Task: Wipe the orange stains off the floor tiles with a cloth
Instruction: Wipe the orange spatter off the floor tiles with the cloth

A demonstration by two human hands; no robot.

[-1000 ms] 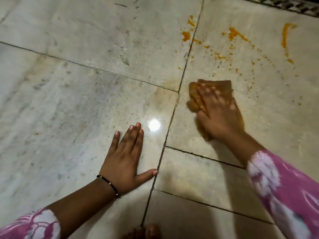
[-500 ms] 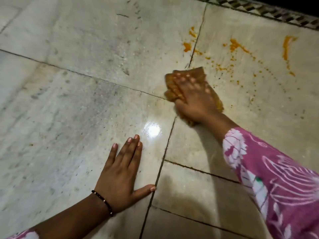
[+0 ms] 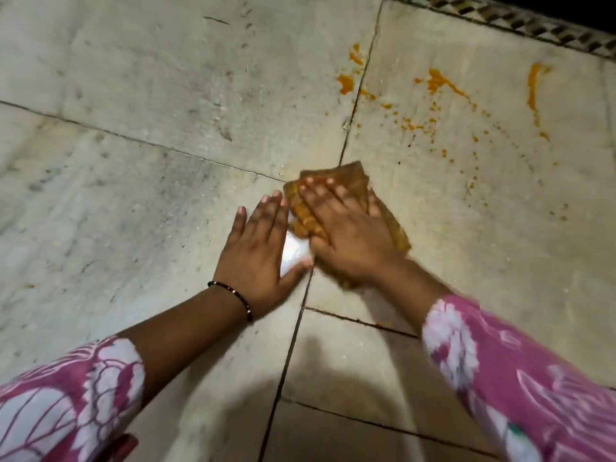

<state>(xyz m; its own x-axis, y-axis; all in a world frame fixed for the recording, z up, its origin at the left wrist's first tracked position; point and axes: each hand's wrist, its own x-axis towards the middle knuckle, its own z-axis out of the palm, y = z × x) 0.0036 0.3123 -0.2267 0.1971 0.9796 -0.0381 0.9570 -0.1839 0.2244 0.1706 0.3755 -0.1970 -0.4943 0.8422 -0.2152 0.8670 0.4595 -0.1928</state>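
My right hand (image 3: 346, 235) presses flat on the cloth (image 3: 383, 211), fingers straight, not curled round it; cloth sits on the grout line (image 3: 358, 95) near the tile corner, bunched under my palm. Left hand (image 3: 260, 258) is flat on the tile, fingers spread, holding nothing, its fingertips just beside the cloth's left edge. Stains (image 3: 436, 81) are untouched, far and right of the cloth: blob (image 3: 346, 84) left of the grout, smear and specks on the far right tile, streak (image 3: 533, 91) near the border strip (image 3: 533, 20). Risks as I see them: cloth is already orange-brown all over, so pushing it through the mess probably spreads a film instead of lifting it. Flat palm with no grip means the cloth can slip out or fold under on a long reach. Paste likely packs into the grout if I drag across it. Tile looks wet and glossy by my left hand, so my support could slide when I lean far. My sleeve (image 3: 500, 378) hangs low and could drag through the wiped patch.
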